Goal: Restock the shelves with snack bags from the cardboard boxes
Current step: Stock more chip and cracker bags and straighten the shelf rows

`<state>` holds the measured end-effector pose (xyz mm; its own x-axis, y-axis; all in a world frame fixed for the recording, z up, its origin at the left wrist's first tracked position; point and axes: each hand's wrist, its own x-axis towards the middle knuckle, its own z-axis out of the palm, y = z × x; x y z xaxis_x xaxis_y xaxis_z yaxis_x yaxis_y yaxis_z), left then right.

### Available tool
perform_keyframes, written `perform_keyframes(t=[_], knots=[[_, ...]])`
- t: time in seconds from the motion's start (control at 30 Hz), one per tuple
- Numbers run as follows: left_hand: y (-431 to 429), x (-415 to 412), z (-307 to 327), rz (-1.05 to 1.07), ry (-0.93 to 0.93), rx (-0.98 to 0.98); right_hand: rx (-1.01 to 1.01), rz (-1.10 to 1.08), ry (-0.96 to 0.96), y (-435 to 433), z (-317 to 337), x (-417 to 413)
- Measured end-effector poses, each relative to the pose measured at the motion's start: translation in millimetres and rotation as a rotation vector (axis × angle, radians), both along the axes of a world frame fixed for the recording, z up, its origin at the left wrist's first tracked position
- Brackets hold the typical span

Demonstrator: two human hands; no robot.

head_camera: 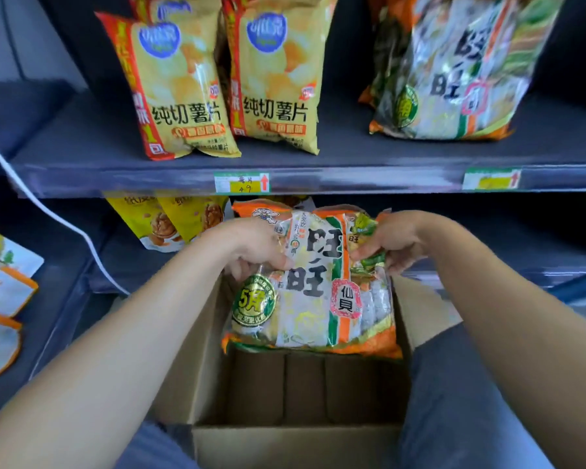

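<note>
Both forearms reach forward and converge over the box (295, 441). The left hand (254, 248) has its fingers curled round the upper left edge of the cracker bag (312, 299). The right hand (396, 245) pinches the bag's upper right corner between thumb and fingers. Both wrists are bent slightly inward, knuckles up.

The bag is held over the far end of the open box. Its bottom seam is toward the person, just above the box's bare brown floor. Its top edge reaches the mouth of the lower shelf (142, 265). The long axis runs away from the person, and the printed face is turned up toward the camera. More orange packaging shows behind the top edge; whether it is a second bag cannot be told.

The front lip of the upper shelf (115, 154), with a price tag (241, 182), sits just above the hands. On the lower shelf, walnut bags (170, 225) stand to the left of the left hand. A dark bay lies beyond the right hand. The box walls flank the bag closely on both sides.

On the upper shelf stand two chip bags (180, 89) and a large cracker bag (454, 72), well apart.
</note>
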<state>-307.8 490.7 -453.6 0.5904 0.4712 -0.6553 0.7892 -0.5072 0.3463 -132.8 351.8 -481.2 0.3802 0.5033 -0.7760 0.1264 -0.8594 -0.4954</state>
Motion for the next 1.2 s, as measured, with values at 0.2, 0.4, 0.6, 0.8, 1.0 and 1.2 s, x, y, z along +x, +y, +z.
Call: perform_keyframes(t=[0.2,0.4,0.6,0.8,1.0,1.2], knots=[[-21.1,28.6,74.8,-0.045,-0.332,0.08,0.192,-0.149,-0.146,-35.0,95.4,42.2],[-41.0,98.5,125.6,-0.071,-0.674,0.182,0.495,-0.513,-0.484,-57.9,167.8,93.2],[-47.8,179.0,137.0,-0.005,-0.886,0.325,0.844,-0.775,-0.701,-53.7,167.6,148.0],[-50.5,231.1,90.0,0.051,-0.975,0.307,0.887,-0.812,-0.627,-60.4,117.4,193.4],[-56.1,244.0,57.6,0.056,-0.783,0.261,0.721,-0.702,-0.456,-86.4,65.0,203.9],[-48.2,260.7,44.6,0.043,-0.774,0.249,0.794,-0.587,-0.397,-81.5,57.3,216.7]])
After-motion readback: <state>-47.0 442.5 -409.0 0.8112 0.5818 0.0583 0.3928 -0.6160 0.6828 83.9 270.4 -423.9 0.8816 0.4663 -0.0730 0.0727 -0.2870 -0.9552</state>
